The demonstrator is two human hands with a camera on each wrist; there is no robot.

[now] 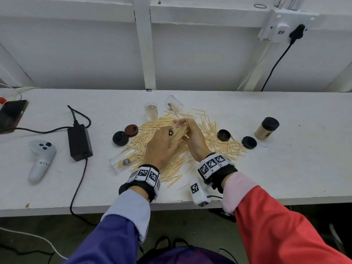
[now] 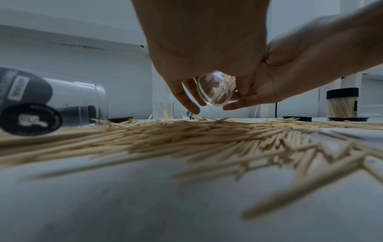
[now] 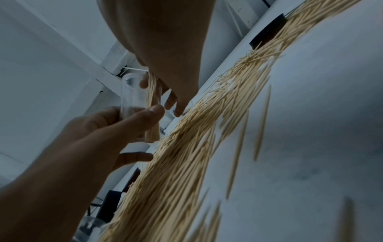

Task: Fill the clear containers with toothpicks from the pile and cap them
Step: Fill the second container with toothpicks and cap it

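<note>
A wide pile of toothpicks (image 1: 213,136) covers the middle of the white table (image 1: 285,168). Just above it my left hand (image 1: 162,147) grips a tilted clear container (image 1: 176,130), also visible in the left wrist view (image 2: 214,89). My right hand (image 1: 194,138) pinches a bundle of toothpicks (image 3: 153,91), whose ends are inside the container's mouth. One clear container (image 1: 151,111) stands upright behind the pile with a few toothpicks in it. Another (image 1: 174,104) lies beside it, and a third (image 1: 123,160) lies at the pile's left edge. A filled, capped container (image 1: 266,128) stands at the right.
Loose caps lie around the pile: a dark red one (image 1: 131,130) and a black one (image 1: 120,138) on the left, and two black ones (image 1: 223,135) (image 1: 249,142) on the right. A power adapter (image 1: 80,142) with cable, a white controller (image 1: 41,161) and a phone (image 1: 12,115) occupy the left side.
</note>
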